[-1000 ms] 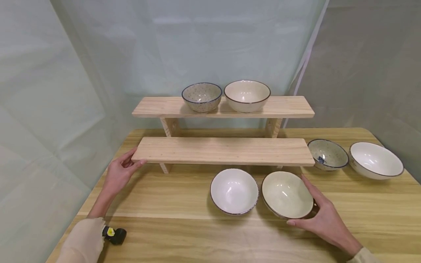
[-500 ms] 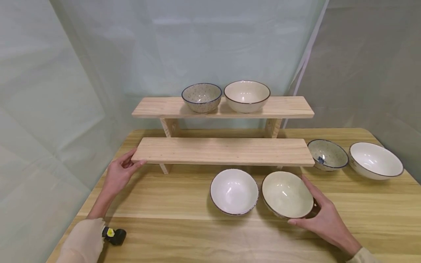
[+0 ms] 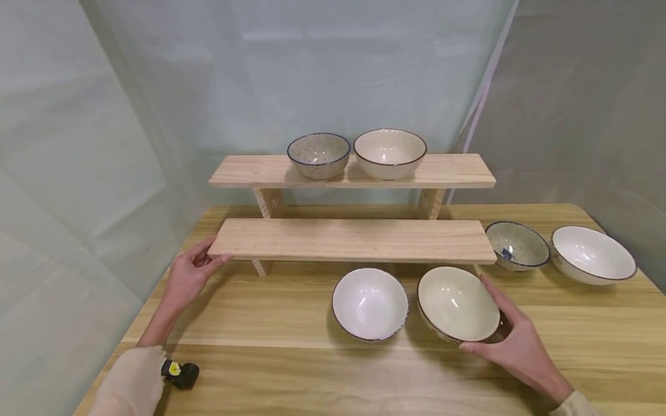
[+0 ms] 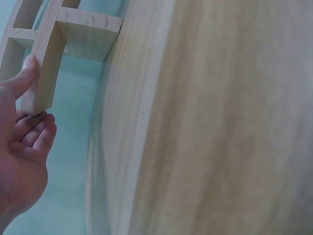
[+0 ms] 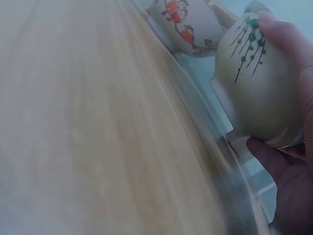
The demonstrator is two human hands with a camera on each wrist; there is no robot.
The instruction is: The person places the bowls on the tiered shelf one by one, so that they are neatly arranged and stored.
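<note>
My left hand (image 3: 188,278) grips the left end of the lower board of a two-tier wooden shelf (image 3: 354,240). In the left wrist view its thumb lies on one face of the board and the fingers curl at the end. My right hand (image 3: 520,341) holds a cream bowl (image 3: 458,303) with a dark rim, thumb near the front and fingers round the right side. Green drop-like marks decorate the outside of this bowl (image 5: 259,88) in the right wrist view, where its foot stands off the tabletop. Left of it sits a white bowl (image 3: 370,303), orange flowers on its outside.
A speckled grey bowl (image 3: 319,156) and a cream bowl with a brown rim (image 3: 390,153) stand on the upper board (image 3: 250,170). Right of the shelf, a grey-green bowl (image 3: 517,245) and a wide white bowl (image 3: 593,254) rest on the wooden table (image 3: 260,370).
The cream bowl in my right hand has risen slightly and shifted a little to the right, tilting a bit. My left hand keeps its hold on the shelf.
</note>
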